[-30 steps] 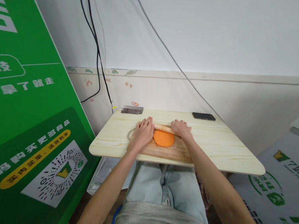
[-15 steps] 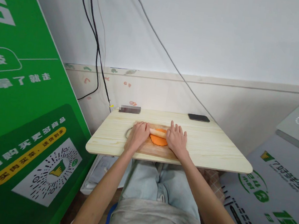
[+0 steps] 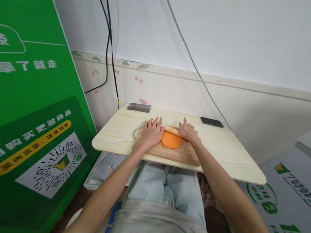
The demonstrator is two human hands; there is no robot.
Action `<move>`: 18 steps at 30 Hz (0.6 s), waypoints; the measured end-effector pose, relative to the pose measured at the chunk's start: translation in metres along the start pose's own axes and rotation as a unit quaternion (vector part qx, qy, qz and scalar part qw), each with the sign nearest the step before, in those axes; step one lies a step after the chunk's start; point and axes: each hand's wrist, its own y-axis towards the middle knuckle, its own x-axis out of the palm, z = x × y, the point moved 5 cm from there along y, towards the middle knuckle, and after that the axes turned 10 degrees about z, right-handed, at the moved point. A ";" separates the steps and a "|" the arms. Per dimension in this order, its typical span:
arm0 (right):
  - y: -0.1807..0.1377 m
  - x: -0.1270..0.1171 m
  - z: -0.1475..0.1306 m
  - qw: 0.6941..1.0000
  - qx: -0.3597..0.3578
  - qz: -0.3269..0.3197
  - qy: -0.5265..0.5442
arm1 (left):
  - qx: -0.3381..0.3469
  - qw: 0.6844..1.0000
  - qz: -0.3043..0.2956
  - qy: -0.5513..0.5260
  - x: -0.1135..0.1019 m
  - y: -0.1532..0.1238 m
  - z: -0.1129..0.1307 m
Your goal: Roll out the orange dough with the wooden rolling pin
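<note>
Left hand (image 3: 153, 133) and right hand (image 3: 189, 130), fingers loosely spread, press a rolling pin (image 3: 171, 130) beyond orange dough (image 3: 171, 140) on a board (image 3: 176, 157) atop the desk (image 3: 121, 135), apparently mid-flattening, the next stroke calling for even pressure.

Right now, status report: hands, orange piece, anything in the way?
Left hand and right hand on rolling pin. Orange piece flat on board, pin at its far edge. Phone off board, seemingly no obstacle.
</note>
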 end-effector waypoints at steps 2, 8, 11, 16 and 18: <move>0.007 0.000 0.001 1.000 0.015 -0.008 0.008 | 0.002 1.000 -0.004 -0.006 0.001 0.000 -0.001; -0.001 -0.003 -0.003 0.999 -0.001 0.038 -0.011 | -0.009 1.000 0.010 -0.028 -0.001 0.002 -0.002; -0.021 -0.003 -0.007 0.995 -0.038 0.085 -0.047 | -0.026 0.998 0.024 -0.042 -0.002 0.004 -0.004; -0.063 -0.001 -0.010 0.978 -0.073 0.161 -0.111 | -0.044 0.996 0.057 -0.051 -0.007 0.005 -0.008; -0.080 0.001 -0.010 0.974 -0.093 0.176 -0.109 | -0.059 0.995 0.067 -0.046 -0.009 0.005 -0.011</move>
